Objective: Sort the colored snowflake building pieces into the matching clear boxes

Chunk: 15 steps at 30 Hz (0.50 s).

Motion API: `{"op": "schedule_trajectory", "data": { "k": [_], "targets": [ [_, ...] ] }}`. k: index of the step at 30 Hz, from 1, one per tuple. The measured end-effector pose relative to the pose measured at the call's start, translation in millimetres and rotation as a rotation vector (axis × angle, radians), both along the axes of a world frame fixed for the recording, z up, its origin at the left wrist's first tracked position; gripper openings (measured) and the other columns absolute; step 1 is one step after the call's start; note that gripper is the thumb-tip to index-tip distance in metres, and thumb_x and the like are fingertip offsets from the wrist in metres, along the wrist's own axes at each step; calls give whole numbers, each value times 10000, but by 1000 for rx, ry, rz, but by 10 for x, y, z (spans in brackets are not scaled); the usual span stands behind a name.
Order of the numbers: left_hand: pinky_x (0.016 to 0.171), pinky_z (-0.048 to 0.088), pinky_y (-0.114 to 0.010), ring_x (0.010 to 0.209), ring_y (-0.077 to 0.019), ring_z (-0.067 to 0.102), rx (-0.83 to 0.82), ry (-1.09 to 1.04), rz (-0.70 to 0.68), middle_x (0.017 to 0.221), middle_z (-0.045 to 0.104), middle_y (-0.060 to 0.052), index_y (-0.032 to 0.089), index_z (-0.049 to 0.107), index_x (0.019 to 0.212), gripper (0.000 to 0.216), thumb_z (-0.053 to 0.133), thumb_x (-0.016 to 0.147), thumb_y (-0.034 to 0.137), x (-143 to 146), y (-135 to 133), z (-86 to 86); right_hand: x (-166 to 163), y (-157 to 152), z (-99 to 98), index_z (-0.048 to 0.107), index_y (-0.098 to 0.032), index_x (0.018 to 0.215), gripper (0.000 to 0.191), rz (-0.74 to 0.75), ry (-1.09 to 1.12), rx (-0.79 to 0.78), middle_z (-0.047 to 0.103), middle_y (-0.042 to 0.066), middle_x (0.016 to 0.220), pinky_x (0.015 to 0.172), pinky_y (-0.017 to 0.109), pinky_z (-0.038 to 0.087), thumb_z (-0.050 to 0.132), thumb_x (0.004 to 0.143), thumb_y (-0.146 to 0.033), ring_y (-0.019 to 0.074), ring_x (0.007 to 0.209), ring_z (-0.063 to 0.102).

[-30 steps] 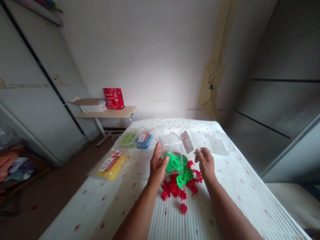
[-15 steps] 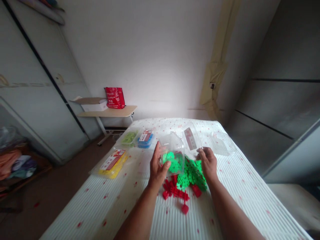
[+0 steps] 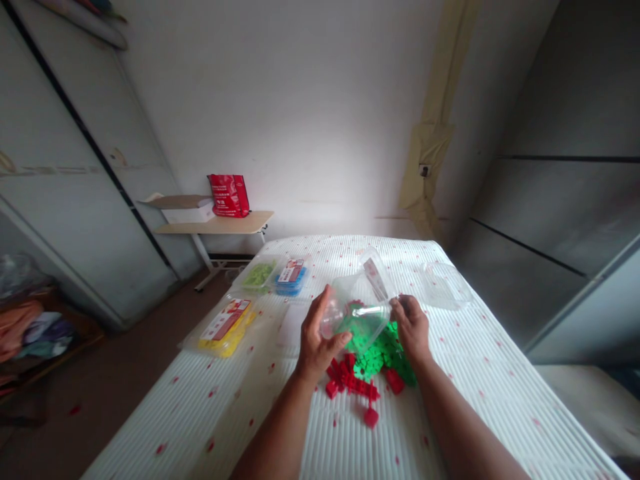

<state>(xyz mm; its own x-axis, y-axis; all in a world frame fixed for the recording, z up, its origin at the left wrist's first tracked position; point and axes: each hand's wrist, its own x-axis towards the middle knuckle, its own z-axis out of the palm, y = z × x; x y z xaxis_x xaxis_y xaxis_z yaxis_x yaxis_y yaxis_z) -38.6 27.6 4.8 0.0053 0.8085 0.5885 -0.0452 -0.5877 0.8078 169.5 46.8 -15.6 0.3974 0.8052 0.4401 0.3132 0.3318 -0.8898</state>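
left hand (image 3: 317, 337) gripping tilted clear plastic box (image 3: 361, 308) at its left end, right hand (image 3: 413, 327) pinching its right rim, box held over green pieces (image 3: 383, 357) heaped beside red pieces (image 3: 350, 385), white striped cover (image 3: 475, 380) underneath

i see, at the left edge of the white striped bed (image 3: 200, 413), a clear plastic box of yellow pieces (image 3: 223, 327), a lime box (image 3: 257, 274), a blue box (image 3: 290, 277).

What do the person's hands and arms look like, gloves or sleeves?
The left hand and right hand are bare: no gloves, no rings or watch that I can see. The left forearm and right forearm are bare too; no sleeve in view.
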Motion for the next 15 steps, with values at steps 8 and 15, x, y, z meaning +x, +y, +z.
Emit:
{"op": "schedule_trajectory", "data": {
  "k": [8, 15],
  "targets": [
    [1081, 334, -398, 1278, -313, 435, -69, -215, 1, 1376, 490, -106, 235, 457, 1357, 805, 751, 647, 478, 0, 16, -36, 30, 15, -72, 544, -193, 840, 278, 2, -70, 3, 543, -31, 633, 553, 251, 444, 524, 841, -470, 125, 557, 531],
    [923, 465, -421, 1022, -285, 614, -331, -708, -181, 1176, 619, -124, 205, 500, 1297, 770, 596, 694, 674, -66, 107, -10, -15, -12, -20, 567, -196, 870, 170, -26, -379, 166, 622, 29, 783, 628, 261, 484, 510, 872, -357, 144, 691, 592]
  ]
}}
